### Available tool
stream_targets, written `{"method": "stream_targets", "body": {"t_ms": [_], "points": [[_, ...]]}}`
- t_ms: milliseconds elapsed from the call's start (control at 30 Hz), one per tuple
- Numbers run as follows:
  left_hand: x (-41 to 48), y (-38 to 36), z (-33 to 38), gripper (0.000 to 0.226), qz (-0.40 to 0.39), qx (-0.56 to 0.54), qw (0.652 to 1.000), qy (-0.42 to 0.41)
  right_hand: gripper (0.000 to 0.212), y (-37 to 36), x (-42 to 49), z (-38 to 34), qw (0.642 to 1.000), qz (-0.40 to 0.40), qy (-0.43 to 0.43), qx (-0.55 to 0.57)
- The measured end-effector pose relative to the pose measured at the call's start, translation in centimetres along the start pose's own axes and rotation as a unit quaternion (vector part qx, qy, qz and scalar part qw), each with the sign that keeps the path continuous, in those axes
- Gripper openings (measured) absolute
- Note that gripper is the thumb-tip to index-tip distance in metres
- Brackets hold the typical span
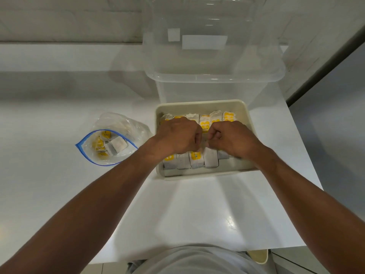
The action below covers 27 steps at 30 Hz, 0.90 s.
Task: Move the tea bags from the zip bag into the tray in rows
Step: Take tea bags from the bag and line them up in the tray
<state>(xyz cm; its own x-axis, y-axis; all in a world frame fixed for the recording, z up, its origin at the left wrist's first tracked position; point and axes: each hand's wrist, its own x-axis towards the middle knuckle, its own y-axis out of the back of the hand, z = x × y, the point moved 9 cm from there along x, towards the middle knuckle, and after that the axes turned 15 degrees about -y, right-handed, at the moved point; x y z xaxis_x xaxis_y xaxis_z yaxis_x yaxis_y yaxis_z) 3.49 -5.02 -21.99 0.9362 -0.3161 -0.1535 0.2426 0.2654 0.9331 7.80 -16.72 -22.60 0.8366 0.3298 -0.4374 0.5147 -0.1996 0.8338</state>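
Two rows of tea bags (204, 123) in tray (199, 102), more in open zip bag (118, 120), left hand (177, 135) and right hand (233, 139) seemingly pinching one, white counter (59, 125).

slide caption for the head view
Left hand and right hand grip tea bags in the tray, zip bag alongside.

Bare left forearm (94, 196) and bare right forearm (308, 196) reach forward from the 2 bottom corners, converging. Bare left hand (178, 135) and bare right hand (234, 138) are backs-up, side by side, fingertips nearly meeting. Fingers on both curl under; any pinch is hidden.
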Motion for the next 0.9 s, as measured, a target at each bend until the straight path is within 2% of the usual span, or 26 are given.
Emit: {"method": "stream_targets", "body": {"t_ms": [100, 367, 733, 900], "points": [[-1.9, 2.1, 0.3, 0.016, 0.046, -0.014, 0.999, -0.002, 0.013, 0.5, -0.8, -0.9, 1.000, 0.015, 0.012, 0.017], [-10.0, 4.3, -2.5, 0.018, 0.166, -0.168, 0.971, 0.030, 0.009, 0.9, -4.9, -4.7, 0.988, 0.015, 0.076, 0.132], [-18.7, 2.6, -6.8, 0.006, 0.216, -0.275, 0.934, 0.075, 0.006, -2.2, -8.7, -11.5, 0.983, -0.029, 0.086, 0.161], [-22.0, 1.8, -12.0, 0.006, 0.224, -0.244, 0.932, 0.145, 0.002, -3.9, -9.1, -15.3, 0.983, -0.016, 0.099, 0.151]]}}
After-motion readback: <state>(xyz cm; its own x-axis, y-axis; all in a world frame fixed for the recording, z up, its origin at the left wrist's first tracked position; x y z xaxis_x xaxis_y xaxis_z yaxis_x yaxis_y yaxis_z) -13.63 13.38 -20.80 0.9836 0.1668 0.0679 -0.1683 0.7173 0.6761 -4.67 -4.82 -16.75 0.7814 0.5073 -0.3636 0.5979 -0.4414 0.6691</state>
